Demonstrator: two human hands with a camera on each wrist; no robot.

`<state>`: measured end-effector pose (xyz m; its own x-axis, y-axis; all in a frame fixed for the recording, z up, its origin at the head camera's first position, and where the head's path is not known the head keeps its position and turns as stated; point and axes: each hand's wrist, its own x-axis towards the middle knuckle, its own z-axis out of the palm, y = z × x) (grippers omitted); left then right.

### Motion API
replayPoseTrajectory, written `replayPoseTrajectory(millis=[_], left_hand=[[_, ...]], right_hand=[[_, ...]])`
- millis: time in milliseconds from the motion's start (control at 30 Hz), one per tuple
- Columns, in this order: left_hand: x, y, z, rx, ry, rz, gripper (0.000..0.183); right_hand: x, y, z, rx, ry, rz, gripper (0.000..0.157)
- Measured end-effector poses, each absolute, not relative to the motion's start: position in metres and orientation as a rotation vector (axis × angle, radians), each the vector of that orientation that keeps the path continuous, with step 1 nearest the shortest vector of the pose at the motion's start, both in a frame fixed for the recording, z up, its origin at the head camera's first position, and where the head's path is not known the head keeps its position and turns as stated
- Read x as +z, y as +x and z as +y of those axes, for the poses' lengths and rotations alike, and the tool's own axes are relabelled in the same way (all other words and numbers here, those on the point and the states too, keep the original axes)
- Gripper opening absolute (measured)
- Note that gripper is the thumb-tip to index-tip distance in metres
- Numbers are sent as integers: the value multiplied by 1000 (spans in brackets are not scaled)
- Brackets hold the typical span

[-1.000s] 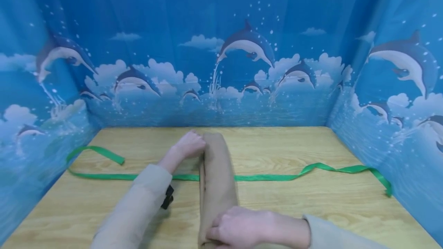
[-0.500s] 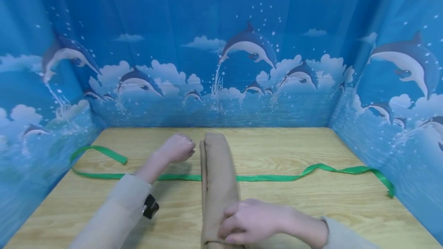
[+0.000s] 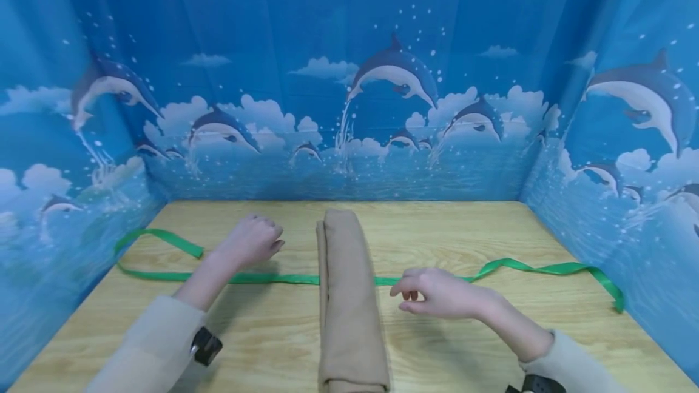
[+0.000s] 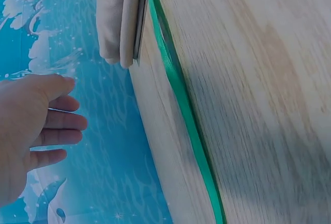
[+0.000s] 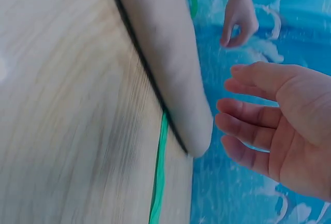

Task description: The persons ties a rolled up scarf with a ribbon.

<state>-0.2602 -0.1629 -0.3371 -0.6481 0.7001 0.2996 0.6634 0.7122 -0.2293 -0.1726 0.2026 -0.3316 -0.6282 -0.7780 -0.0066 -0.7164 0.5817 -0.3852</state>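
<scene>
A brown cloth (image 3: 352,302), folded into a long narrow strip, lies front to back in the middle of the table. Beneath it a green ribbon (image 3: 431,281) runs crosswise and comes out on both sides. To the left of the cloth my left hand (image 3: 248,241) hovers over the ribbon, fingers loosely bent and holding nothing, as the left wrist view also shows. On the other side my right hand (image 3: 442,293) is over the right stretch of ribbon, its fingers (image 5: 248,120) relaxed and slightly curved around nothing. Both hands are apart from the cloth.
The ribbon's left end loops back on itself near the table's left edge, and its right end twists toward the right edge. Blue dolphin-print curtains (image 3: 262,77) enclose the wooden table (image 3: 437,235) at the back and both sides.
The left hand has let go of the cloth's far end and moved left. The right hand has come off the cloth's near end and moved right and away from me, over the ribbon.
</scene>
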Motion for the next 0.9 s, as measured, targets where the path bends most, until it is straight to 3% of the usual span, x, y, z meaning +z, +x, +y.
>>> replayPoseTrajectory(millis=[200, 433, 733, 900], left_hand=[[-339, -250, -165, -5, -992, -2618, 21], [-348, -241, -165, -334, -714, -3036, 18], [-362, -233, -173, -69, -966, -2822, 13], [-365, -233, -176, -49, -1017, -2857, 9]], right_hand=[[-336, -183, 219, -504, -1196, 2736, 19], [-338, -194, 239, -391, -1009, 2898, 12], [-347, -203, 260, -158, -837, 2967, 19], [-354, -206, 273, -75, -791, 2950, 14]])
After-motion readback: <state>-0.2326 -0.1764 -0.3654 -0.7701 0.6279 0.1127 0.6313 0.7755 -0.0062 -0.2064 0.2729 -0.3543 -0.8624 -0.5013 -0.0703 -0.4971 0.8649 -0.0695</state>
